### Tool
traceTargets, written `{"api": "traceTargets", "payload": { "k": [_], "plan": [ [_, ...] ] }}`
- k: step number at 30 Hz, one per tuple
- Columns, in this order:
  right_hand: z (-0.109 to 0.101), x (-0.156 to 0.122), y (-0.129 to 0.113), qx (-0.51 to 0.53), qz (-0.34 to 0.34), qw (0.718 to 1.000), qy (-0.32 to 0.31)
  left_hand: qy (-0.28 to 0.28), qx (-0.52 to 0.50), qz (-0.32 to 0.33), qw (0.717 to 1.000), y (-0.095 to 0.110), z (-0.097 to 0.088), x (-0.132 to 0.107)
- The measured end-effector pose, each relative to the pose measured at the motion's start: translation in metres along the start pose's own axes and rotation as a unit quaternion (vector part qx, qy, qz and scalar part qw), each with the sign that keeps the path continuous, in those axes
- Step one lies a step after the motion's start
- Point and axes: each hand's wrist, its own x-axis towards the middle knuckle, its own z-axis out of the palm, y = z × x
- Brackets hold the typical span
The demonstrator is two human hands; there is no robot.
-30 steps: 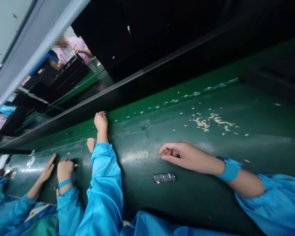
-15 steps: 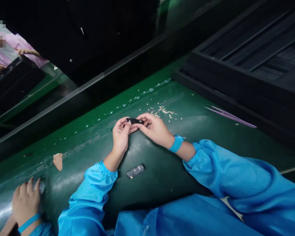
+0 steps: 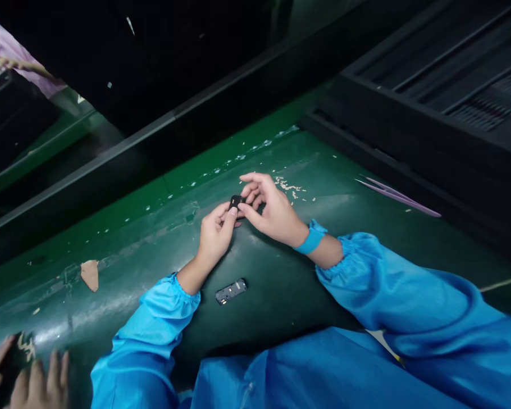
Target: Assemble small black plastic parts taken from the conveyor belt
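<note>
A small black plastic part [image 3: 235, 201] is pinched between the thumb and fingers of my left hand [image 3: 216, 230], tilted above the work surface. My right hand [image 3: 276, 213] is close on its right side, thumb tip near the part's edge, index finger raised and the others loosely bent apart. Whether the right fingertips touch the part is hard to tell. Below the hands, a flat dark elongated piece [image 3: 231, 291] with small metallic contacts lies on the green surface. Many tiny pale bits [image 3: 287, 186] are scattered just beyond my right hand.
Purple tweezers [image 3: 400, 196] lie to the right, beside a large black tray [image 3: 409, 125]. A tan scrap [image 3: 89, 275] lies to the left. Another person's hands [image 3: 38, 383] are at the lower left. A dark ledge [image 3: 174, 116] runs along the back.
The black part has turned from lying lengthwise between both hands to an end-on tilt in my left hand. My right fingers have lifted and spread. The neighbour's hands have shifted.
</note>
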Motion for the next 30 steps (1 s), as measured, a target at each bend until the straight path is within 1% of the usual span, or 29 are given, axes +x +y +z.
{"api": "traceTargets", "payload": {
  "k": [2,4,7,10,13,16,18,19,23,26,28,30],
  "plan": [
    [0.0,0.001,0.001,0.0,0.003,0.999,0.037,0.008,-0.011,0.007,1.0,0.002,0.002,0.0],
    [0.0,0.001,0.0,0.008,0.0,0.999,0.046,0.025,-0.009,0.024,0.999,0.003,0.004,-0.001],
    [0.001,-0.001,-0.004,0.029,-0.01,0.999,0.012,0.033,0.001,0.035,0.999,0.003,0.005,-0.002],
    [0.003,-0.003,-0.007,0.047,-0.011,0.999,-0.025,-0.001,-0.003,0.022,1.0,0.001,0.006,-0.005],
    [0.005,-0.003,-0.005,0.081,0.022,0.995,-0.056,-0.026,0.024,0.023,0.999,-0.001,0.007,-0.008],
    [0.006,-0.002,-0.001,0.125,0.078,0.985,-0.085,-0.024,0.059,0.026,0.998,0.001,0.008,-0.008],
    [0.005,-0.002,0.002,0.148,0.114,0.977,-0.101,-0.019,0.044,0.025,0.999,0.003,0.008,-0.007],
    [0.005,-0.001,0.003,0.155,0.121,0.975,-0.107,-0.019,0.03,0.023,0.999,0.003,0.009,-0.006],
    [0.004,0.001,0.002,0.158,0.082,0.978,-0.106,-0.012,-0.005,0.015,1.0,0.005,0.011,-0.006],
    [0.004,0.001,0.002,0.139,0.041,0.986,-0.085,-0.001,-0.003,0.024,1.0,0.004,0.011,-0.006],
    [0.006,-0.001,0.003,0.133,0.036,0.987,-0.077,0.003,0.01,0.032,0.999,0.004,0.01,-0.007],
    [0.008,-0.002,0.004,0.139,0.049,0.986,-0.079,0.005,0.021,0.034,0.999,0.003,0.009,-0.006]
  ]
}}
